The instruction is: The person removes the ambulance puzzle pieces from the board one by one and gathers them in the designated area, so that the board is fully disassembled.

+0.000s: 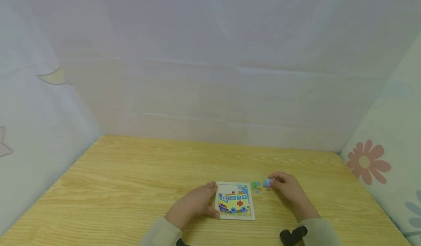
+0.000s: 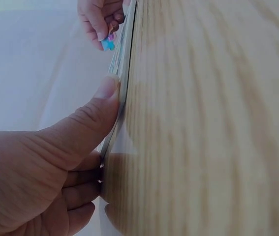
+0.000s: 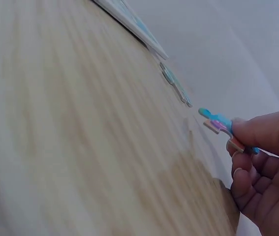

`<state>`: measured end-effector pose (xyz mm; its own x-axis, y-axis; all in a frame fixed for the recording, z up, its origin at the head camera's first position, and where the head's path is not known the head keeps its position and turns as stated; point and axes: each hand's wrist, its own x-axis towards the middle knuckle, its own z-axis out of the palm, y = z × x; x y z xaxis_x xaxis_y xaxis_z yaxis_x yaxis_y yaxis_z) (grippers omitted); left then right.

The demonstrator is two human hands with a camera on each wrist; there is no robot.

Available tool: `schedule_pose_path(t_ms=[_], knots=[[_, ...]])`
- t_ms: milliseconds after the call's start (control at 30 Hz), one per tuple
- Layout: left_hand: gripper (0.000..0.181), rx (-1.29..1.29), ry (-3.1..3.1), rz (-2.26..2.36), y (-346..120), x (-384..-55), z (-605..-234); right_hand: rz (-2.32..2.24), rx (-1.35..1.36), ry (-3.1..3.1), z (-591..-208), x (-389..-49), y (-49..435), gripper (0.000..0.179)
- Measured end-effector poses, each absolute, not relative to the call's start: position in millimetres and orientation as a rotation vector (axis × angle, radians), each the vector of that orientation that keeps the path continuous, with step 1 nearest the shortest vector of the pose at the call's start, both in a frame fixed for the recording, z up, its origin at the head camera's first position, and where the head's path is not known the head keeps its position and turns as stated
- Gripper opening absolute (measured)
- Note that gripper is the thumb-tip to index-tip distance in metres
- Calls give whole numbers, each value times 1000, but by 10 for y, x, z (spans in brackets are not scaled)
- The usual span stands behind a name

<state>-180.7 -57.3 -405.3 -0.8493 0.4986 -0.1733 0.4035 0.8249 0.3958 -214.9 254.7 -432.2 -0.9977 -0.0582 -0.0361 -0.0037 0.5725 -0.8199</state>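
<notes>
A square jigsaw puzzle board (image 1: pixel 235 216) with a pale frame lies on the table, showing a yellow ambulance with a red cross. My left hand (image 1: pixel 199 201) holds the board by its left side, fingers near the upper left corner and thumb (image 2: pixel 107 88) at the lower left. To the right of the board, my right hand (image 1: pixel 287 188) pinches a blue and pink puzzle piece (image 3: pixel 220 123) between thumb and fingers. In the right wrist view that piece looks tilted, close above the table. Part of the picture at the board's top is unfilled.
Loose puzzle pieces (image 1: pixel 256 186), green, blue and orange, lie just right of the board. The wooden table (image 1: pixel 138 173) meets a pale cloth backdrop (image 1: pixel 210 92) at the back. Side cloths carry printed flowers (image 1: pixel 368 162) on the right.
</notes>
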Motion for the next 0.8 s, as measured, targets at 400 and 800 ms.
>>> schedule_pose_path(t_ms=[400,800], knots=[[91,679,2738,535,-569,-1809,-4077,-1176,8,2906,-4354,-2207,2506,18],[91,685,2729,536,-572,-1792,-4052,-999,21,2989,-4228,-2133,2427,18]])
